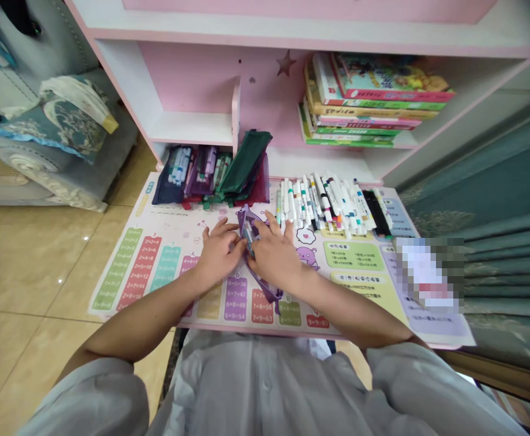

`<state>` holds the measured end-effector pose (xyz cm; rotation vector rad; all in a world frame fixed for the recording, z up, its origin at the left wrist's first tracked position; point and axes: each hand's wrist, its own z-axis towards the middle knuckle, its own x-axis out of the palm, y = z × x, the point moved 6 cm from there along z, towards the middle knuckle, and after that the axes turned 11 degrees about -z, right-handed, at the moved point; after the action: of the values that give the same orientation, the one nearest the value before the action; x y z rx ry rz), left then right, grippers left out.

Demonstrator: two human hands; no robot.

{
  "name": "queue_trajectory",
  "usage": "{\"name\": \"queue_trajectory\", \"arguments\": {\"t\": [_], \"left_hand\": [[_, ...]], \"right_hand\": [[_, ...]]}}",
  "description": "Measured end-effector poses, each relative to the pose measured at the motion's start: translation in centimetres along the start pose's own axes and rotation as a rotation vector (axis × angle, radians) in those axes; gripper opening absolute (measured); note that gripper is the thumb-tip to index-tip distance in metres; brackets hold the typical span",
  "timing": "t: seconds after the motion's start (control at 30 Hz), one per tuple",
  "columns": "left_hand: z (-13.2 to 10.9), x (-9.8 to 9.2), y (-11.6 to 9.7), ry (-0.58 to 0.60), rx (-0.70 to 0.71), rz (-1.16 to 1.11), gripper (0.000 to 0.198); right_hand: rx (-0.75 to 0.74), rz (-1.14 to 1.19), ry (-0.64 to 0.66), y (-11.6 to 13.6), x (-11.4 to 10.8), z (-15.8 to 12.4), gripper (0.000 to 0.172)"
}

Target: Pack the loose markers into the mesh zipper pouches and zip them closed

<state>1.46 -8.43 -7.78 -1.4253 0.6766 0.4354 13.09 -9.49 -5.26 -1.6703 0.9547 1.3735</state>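
Observation:
A purple mesh pencil pouch (265,287) lies slanted on the desk between my hands, with a few light-barrelled markers (248,232) showing in its upper part. My left hand (220,251) is at the pouch's left edge, fingers bent and thumb against its side. Over the right side lies my right hand (274,254), its fingers curled around the pouch and partly covering it. Just beyond my right fingers, a wide row of white markers (323,203) with coloured ends is laid out side by side.
Filled mesh pouches (201,172) and dark green pouches (246,166) lie at the desk's back left, by the shelf divider (236,115). Stacked books (360,109) occupy the right shelf. Black markers (377,213) end the row. A blurred white item (428,272) lies at the right edge.

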Motion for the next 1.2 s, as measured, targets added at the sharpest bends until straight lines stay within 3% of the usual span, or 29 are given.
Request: {"name": "queue_trajectory", "arguments": {"t": [0.2, 0.33, 0.43, 0.53, 0.63, 0.77, 0.97, 1.2], "left_hand": [[0.0, -0.1, -0.1, 0.000, -0.019, 0.001, 0.025], [0.0, -0.1, -0.2, 0.007, -0.013, 0.001, 0.023], [0.0, 0.0, -0.1, 0.010, -0.014, -0.004, 0.022], [0.0, 0.0, 0.0, 0.013, -0.005, -0.009, 0.023], [0.0, 0.0, 0.2, 0.007, -0.008, -0.015, 0.023], [0.0, 0.0, 0.1, 0.014, -0.009, -0.015, 0.024], [0.0, 0.0, 0.0, 0.023, -0.006, -0.006, 0.024], [-0.1, 0.0, 0.0, 0.028, -0.015, -0.019, 0.024]], "right_hand": [[0.003, -0.059, -0.036, 0.5, 0.6, 0.0, 0.039], [0.002, 0.011, -0.081, 0.0, -0.4, -0.3, 0.032], [0.099, 0.070, -0.214, -2.3, -1.5, 0.4, 0.030], [0.284, 0.048, -0.322, -5.6, -1.2, 2.1, 0.029], [0.401, 0.008, -0.246, -8.1, 1.1, 4.3, 0.031], [0.413, -0.015, -0.120, -9.0, 3.3, 5.7, 0.039], [0.473, -0.034, -0.083, -9.5, 3.9, 5.8, 0.045], [0.444, -0.060, -0.027, -9.2, 4.6, 6.3, 0.046]]}}
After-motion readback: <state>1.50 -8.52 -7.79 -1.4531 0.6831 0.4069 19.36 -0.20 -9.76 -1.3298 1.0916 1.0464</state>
